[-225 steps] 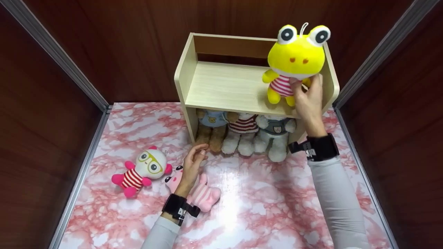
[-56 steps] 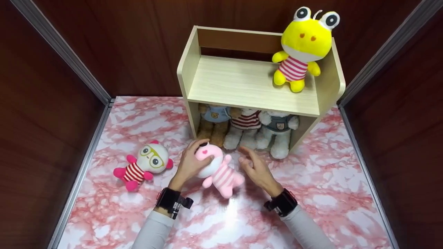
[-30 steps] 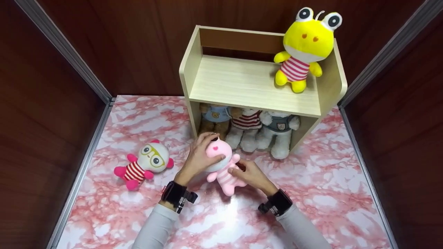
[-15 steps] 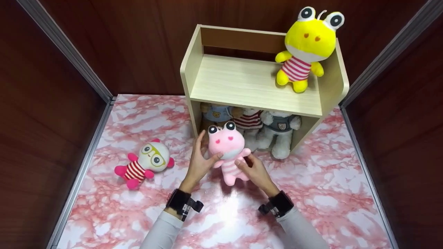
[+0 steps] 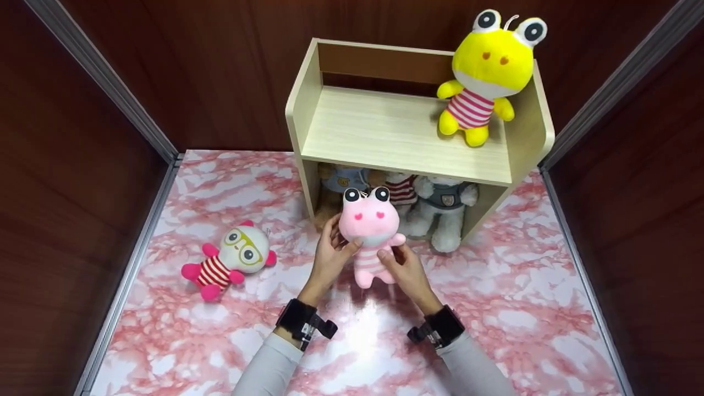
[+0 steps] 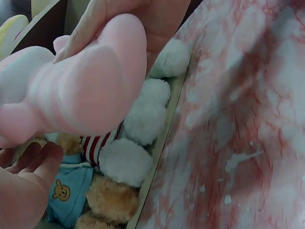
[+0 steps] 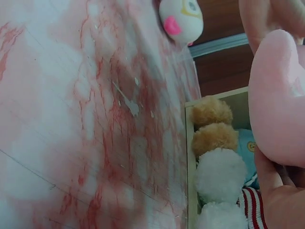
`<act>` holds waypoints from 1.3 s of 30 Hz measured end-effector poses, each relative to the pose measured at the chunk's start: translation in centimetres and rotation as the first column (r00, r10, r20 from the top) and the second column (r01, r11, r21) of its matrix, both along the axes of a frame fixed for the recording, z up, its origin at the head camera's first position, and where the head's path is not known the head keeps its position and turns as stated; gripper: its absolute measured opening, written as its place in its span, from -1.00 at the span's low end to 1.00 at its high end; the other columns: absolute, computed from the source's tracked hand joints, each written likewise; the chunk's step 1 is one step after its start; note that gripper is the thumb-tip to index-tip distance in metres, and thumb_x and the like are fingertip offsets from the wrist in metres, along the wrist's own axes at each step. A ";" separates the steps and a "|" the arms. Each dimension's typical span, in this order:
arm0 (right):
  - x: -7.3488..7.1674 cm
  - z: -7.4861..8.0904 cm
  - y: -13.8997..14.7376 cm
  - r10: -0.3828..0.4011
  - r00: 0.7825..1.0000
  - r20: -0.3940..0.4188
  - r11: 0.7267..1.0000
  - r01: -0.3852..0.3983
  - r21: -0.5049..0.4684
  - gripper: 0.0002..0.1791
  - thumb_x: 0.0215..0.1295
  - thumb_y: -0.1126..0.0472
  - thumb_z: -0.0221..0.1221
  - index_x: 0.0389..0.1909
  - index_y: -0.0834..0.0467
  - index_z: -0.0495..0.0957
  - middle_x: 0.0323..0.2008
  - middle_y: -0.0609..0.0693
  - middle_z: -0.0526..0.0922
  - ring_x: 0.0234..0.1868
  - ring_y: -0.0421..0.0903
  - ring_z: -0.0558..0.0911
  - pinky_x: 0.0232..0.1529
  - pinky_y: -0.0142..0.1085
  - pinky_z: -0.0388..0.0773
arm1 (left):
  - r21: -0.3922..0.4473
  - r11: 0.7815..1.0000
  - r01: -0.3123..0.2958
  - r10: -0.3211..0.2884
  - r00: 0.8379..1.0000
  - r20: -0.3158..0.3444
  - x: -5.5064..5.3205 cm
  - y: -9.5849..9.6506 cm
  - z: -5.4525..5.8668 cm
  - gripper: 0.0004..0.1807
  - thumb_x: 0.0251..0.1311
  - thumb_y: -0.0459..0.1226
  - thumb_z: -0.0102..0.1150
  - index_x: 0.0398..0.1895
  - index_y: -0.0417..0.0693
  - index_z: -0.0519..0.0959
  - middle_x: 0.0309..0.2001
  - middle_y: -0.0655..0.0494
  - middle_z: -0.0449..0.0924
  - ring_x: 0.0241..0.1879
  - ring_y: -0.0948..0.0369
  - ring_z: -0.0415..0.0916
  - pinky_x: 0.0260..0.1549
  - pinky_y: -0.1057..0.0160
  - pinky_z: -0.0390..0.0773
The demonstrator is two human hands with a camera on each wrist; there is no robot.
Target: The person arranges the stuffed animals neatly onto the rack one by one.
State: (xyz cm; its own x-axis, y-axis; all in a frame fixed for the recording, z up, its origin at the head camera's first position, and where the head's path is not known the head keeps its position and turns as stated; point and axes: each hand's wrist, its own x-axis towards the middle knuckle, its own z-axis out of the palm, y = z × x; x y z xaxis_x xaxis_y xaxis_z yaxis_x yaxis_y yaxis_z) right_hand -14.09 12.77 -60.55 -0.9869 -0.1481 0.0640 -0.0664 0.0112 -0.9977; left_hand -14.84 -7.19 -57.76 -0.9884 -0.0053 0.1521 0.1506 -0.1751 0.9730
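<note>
Both of my hands hold a pink frog plush toy (image 5: 369, 223) upright in front of the shelf's lower level. My left hand (image 5: 328, 258) has its thumb on the toy's chin and its fingers beside the head. My right hand (image 5: 407, 273) grips the striped body, thumb in front. In the left wrist view the pink frog (image 6: 90, 90) shows its underside, with the right hand (image 6: 157, 24) above and the left hand (image 6: 24, 195) below. The right wrist view shows only part of the pink frog (image 7: 274, 105).
A yellow frog plush (image 5: 489, 69) sits at the right of the shelf's (image 5: 379, 124) upper level. Several teddy bears fill the lower level, among them one in a grey top (image 5: 445, 198). A panda plush with yellow glasses (image 5: 242, 250) lies left on the marbled surface (image 5: 192, 352).
The yellow frog went from my right hand onto the upper shelf. My left hand picked up the pink frog, my right hand joined, and the toy turned upright and moved towards the shelf.
</note>
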 end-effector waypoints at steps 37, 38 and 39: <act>0.3 3.2 -0.1 -0.049 0.999 0.010 0.999 0.049 -0.005 -0.47 0.36 0.34 0.34 0.30 0.39 0.47 0.14 0.28 0.65 0.14 0.11 0.65 0.13 -0.24 0.62 | 0.017 0.997 0.069 -0.066 0.990 -0.126 -0.7 0.6 3.0 -0.01 0.25 0.14 0.39 0.52 -0.26 0.21 0.45 -0.26 0.33 0.40 -0.07 0.36 0.35 0.02 0.43; 0.3 3.4 -0.1 -0.052 0.999 0.010 0.999 0.052 -0.009 -0.47 0.36 0.36 0.33 0.30 0.39 0.47 0.15 0.29 0.64 0.14 0.11 0.64 0.13 -0.25 0.62 | 0.032 0.996 0.081 -0.076 0.988 -0.133 -0.6 0.4 2.8 0.04 0.25 0.21 0.34 0.53 -0.29 0.19 0.45 -0.27 0.32 0.41 -0.07 0.34 0.36 0.02 0.42; 0.2 3.7 0.0 -0.057 0.998 0.010 0.998 0.057 -0.011 -0.47 0.36 0.38 0.32 0.31 0.40 0.46 0.16 0.29 0.64 0.15 0.10 0.64 0.14 -0.26 0.62 | 0.044 0.995 0.086 -0.079 0.988 -0.134 -0.5 0.2 2.7 0.06 0.25 0.26 0.29 0.53 -0.30 0.17 0.45 -0.27 0.31 0.41 -0.06 0.34 0.36 0.03 0.41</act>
State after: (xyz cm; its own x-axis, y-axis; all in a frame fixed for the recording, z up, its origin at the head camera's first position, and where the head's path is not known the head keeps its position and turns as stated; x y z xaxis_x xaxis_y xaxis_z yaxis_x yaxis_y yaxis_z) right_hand -13.86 12.72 -56.89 -0.9943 -0.0910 0.0558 -0.0563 0.0039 -0.9984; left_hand -15.37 -7.03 -55.10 -0.9569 0.0647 0.2830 0.2605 -0.2395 0.9353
